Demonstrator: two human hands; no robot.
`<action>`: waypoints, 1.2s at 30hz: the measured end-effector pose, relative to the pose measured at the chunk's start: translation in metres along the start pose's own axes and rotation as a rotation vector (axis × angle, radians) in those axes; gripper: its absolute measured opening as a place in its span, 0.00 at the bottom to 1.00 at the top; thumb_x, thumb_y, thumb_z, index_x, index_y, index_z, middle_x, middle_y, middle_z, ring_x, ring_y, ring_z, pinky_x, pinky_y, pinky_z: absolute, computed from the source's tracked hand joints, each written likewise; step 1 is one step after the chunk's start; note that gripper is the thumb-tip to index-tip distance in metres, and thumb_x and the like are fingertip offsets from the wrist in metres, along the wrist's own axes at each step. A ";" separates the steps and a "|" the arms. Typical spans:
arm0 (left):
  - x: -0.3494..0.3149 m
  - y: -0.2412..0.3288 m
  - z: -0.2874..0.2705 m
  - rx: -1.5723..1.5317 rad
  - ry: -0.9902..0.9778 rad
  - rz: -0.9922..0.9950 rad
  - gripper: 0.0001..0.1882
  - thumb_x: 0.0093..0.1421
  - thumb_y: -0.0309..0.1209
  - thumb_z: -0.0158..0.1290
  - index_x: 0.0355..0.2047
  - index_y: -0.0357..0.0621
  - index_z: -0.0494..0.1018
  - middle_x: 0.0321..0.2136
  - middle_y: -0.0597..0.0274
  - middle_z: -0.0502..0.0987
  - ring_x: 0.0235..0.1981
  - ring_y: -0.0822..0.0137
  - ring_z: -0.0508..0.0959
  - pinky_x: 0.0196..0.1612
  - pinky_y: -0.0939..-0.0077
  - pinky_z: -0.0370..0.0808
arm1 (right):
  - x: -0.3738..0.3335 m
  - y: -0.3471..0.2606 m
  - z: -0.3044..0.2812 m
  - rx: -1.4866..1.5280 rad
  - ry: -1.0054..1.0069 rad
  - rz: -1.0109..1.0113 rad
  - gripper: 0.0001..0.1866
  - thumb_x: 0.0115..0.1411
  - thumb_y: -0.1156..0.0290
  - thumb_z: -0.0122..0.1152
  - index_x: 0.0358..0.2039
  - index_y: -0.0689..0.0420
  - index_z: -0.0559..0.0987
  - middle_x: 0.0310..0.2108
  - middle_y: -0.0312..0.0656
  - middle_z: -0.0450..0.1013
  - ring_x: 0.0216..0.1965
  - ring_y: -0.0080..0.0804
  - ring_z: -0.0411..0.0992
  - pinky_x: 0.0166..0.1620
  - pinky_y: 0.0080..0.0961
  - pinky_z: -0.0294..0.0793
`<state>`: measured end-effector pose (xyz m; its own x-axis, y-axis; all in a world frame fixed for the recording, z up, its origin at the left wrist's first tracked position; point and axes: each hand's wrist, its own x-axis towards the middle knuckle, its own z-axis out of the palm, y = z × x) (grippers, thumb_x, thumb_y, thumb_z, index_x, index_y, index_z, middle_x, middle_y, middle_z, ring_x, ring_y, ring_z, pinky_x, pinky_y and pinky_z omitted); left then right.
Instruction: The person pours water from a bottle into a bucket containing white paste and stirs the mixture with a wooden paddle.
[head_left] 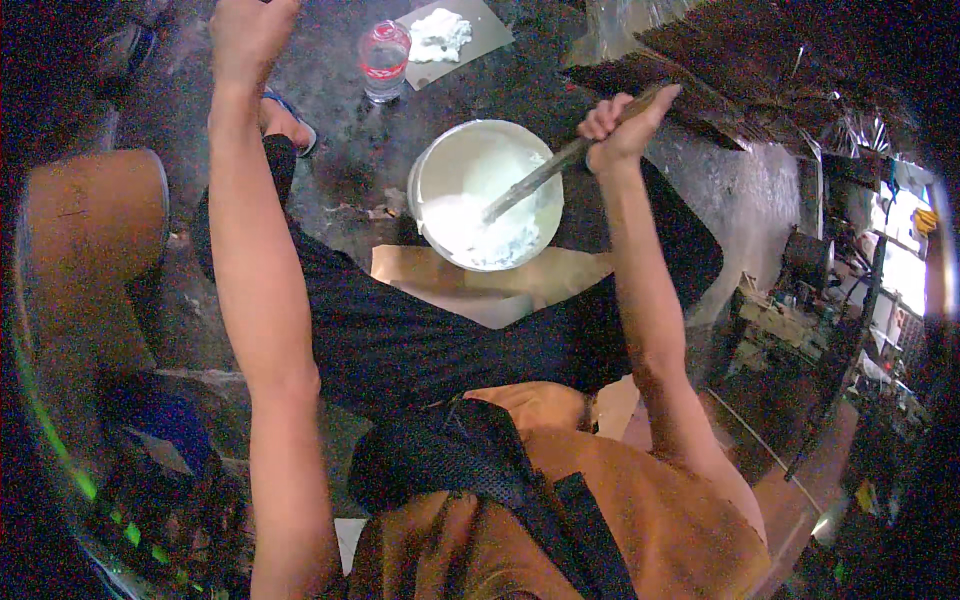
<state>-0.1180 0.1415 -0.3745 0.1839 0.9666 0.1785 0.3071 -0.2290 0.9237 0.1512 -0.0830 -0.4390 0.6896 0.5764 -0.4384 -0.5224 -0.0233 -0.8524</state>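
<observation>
A white plastic bucket (425, 190) stands between my legs, with white powder or paste (470, 225) inside. My right hand (630, 130) is wrapped round the upper end of a wooden stick (540, 178), with the thumb stretched along it. The stick slants down to the left, and its lower end meets the white material. My left arm reaches far forward, and the left hand (255, 40) is closed at the top edge of the view. Its fingers are partly cut off there, so what they hold, if anything, cannot be made out.
A clear plastic bottle with a red band (385, 65) stands beyond the bucket. Beside it, white material (440, 36) lies on a flat sheet (485, 30). Cardboard (400, 265) lies under the bucket's near side. A large brown drum-like container (95, 220) stands at left; plastic-covered stacks (720, 60) are at far right.
</observation>
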 end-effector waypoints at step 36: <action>-0.007 -0.005 0.002 -0.051 -0.022 0.084 0.17 0.58 0.35 0.56 0.41 0.34 0.73 0.28 0.63 0.77 0.30 0.75 0.75 0.33 0.82 0.71 | -0.006 -0.076 0.025 -0.046 -0.335 -0.252 0.41 0.48 0.21 0.29 0.11 0.52 0.59 0.09 0.33 0.50 0.13 0.27 0.47 0.23 0.26 0.52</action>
<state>-0.1189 0.1352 -0.3808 0.2274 0.9413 0.2495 0.2416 -0.3028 0.9219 0.1745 -0.0641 -0.3641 0.5876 0.8024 -0.1044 -0.3304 0.1202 -0.9361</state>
